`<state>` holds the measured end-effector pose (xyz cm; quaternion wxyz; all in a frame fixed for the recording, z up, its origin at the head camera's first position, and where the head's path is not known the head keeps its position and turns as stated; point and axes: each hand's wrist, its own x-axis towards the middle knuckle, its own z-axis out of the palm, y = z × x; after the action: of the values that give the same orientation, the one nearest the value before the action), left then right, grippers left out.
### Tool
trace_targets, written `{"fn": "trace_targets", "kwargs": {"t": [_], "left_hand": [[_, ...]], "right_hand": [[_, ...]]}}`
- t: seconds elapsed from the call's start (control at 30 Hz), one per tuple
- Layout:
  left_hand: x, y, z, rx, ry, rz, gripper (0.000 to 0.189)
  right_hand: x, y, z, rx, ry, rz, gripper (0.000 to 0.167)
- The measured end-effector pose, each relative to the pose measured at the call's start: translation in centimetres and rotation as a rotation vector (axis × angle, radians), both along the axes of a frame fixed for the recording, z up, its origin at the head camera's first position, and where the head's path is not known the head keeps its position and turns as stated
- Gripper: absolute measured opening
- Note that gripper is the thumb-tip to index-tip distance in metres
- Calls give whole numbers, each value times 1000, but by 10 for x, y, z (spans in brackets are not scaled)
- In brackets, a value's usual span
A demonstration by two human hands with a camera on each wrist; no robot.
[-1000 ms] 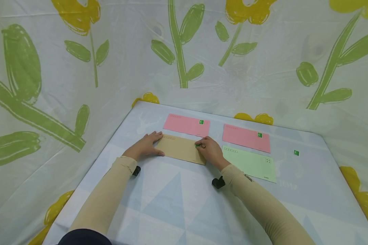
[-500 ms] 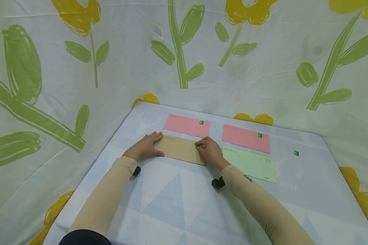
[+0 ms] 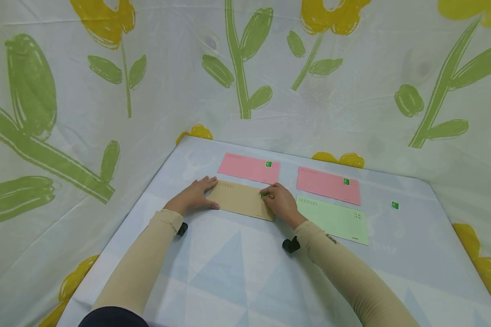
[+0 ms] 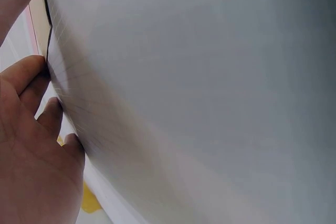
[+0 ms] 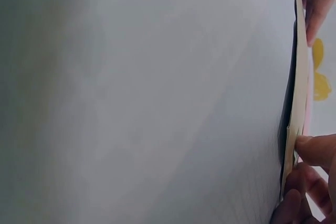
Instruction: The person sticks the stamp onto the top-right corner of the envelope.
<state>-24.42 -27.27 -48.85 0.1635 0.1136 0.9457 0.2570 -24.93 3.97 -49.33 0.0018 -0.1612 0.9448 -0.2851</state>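
Note:
A brown envelope [image 3: 239, 198] lies flat on the table, its row of small postcode boxes at the upper left. My left hand [image 3: 194, 195] rests at the envelope's left end, fingers and thumb spread. At the opposite end, my right hand [image 3: 281, 204] pinches a small green stamp [image 3: 263, 195] over the upper right corner; the fingers cover part of it. From the right wrist, the brown envelope [image 5: 300, 77] appears edge-on, with the right thumb [image 5: 315, 149] against its face. The left wrist view has the left hand's fingers [image 4: 29, 74] along the table surface.
Two pink envelopes [image 3: 245, 169], each bearing a green stamp, lie farther back. A light green envelope [image 3: 331, 219] with a printed stamp box is right of the right hand. One loose green stamp [image 3: 395, 205] sits farther right on the table [image 3: 229, 281]. Flowered cloth [image 3: 167, 91] hangs behind.

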Motion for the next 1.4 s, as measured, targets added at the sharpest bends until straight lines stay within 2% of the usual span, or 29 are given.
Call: {"fn": "trace_targets", "kwargs": {"t": [0.4, 0.63, 1.0, 1.4], "left_hand": [[-1, -1, -2, -6, 10, -5, 105], [0, 0, -1, 7, 12, -8, 104], [0, -1, -1, 14, 15, -13, 105], [1, -2, 0, 16, 29, -24, 105]], "right_hand": [[1, -1, 0, -18, -7, -9, 19], [7, 0, 1, -33, -20, -24, 21], [15, -2, 1, -4, -32, -27, 26], [17, -2, 3, 38, -2, 13, 26]]}}
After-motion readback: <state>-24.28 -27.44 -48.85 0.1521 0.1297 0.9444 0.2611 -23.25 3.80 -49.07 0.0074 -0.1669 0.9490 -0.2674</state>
